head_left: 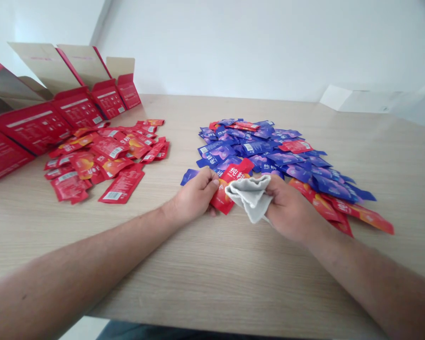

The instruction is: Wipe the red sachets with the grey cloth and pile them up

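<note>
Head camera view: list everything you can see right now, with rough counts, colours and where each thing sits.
Sachet in hands: one, red-orange, between both hands.
Cloth: one, grey, in the right hand, against the sachet.
Red sachets: dozens, red-orange, loose pile at left.
Blue sachets: dozens, blue-purple, loose pile ahead of the hands.
Edge sachets: several, red-orange, along the blue pile's near right edge.
Open cartons: several, red, flaps up, far left.
Table: one, light wood-grain, under everything.
Card: one, white, beyond the far right edge.
Wall: one, white, behind the table.
Left hand: one, at the sachet.
Right hand: one, gripping the cloth.
</note>
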Demonstrator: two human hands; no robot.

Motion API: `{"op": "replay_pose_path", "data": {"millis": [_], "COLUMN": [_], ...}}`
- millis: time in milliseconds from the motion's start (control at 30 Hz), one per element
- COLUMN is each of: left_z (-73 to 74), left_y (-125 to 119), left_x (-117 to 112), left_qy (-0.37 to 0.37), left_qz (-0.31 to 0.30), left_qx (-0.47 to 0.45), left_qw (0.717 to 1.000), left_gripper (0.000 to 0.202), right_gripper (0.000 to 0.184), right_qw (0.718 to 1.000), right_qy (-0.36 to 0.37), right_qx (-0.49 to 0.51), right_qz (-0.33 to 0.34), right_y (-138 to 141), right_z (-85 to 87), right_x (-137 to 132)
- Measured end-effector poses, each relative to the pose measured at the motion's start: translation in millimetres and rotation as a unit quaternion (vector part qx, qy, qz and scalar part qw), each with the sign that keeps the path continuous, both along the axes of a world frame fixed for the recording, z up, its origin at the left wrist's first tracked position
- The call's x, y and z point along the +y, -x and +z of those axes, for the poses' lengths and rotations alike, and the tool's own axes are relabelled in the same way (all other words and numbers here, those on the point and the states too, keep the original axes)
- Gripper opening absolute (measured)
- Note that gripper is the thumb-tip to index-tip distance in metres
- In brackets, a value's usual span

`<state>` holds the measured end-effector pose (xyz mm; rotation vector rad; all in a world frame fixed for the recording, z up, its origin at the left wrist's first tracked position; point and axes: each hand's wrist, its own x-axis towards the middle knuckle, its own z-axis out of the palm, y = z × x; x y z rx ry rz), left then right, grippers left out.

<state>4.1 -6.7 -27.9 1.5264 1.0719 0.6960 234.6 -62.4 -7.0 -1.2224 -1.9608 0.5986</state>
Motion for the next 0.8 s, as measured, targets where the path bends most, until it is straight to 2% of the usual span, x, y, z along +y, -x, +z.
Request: {"op": "replay_pose_path", "data": {"millis": [133,300,433,533,633,700,800], "left_z": [-1.2,0.7,3.5,7.7,11.9,13.5,14.3], "left_y": [1.4,-0.6,1.0,5.4,10.2,12.7,14.6], "left_x": [1.1,-1.2,-2.9,-1.6,1.2,3.0,5.1], "left_qy": [0.008,0.016,0.011,-0.085,-0.211,-0.238,-0.218], "left_qz": [-0.004,0.005,-0.031,-0.057,-0.089,-0.110,-0.137], "left_qx": [-0.031,-0.074,-0.056,0.015,0.099,0.127,0.132], "left_qw": [0.999,0.997,0.998,0.995,0.968,0.956,0.957], "left_gripper": [0.015,0.020,0.021,0.019,0.020,0.020,0.023], "right_gripper": [0.030,0.032,0.034,0.032,0.029,0.030,0.032], "right_qw": [0.999,0.999,0.995,0.992,0.986,0.982,0.975], "right_qy": [0.029,0.030,0.076,0.098,0.125,0.141,0.143], "right_qx": [-0.002,0.019,0.035,0.033,0.027,0.013,-0.037], "right_qz": [0.017,0.022,0.052,0.078,0.110,0.128,0.168], "right_y": [-4.4,-5.7,-6.3,-6.7,-6.7,-7.7,-14.0], "right_z": [0.0,-3.0,-0.9,2.2,3.7,5.1,12.0], "right_x": [3.7,7.1,8.3,8.5,8.1,6.9,3.7]}}
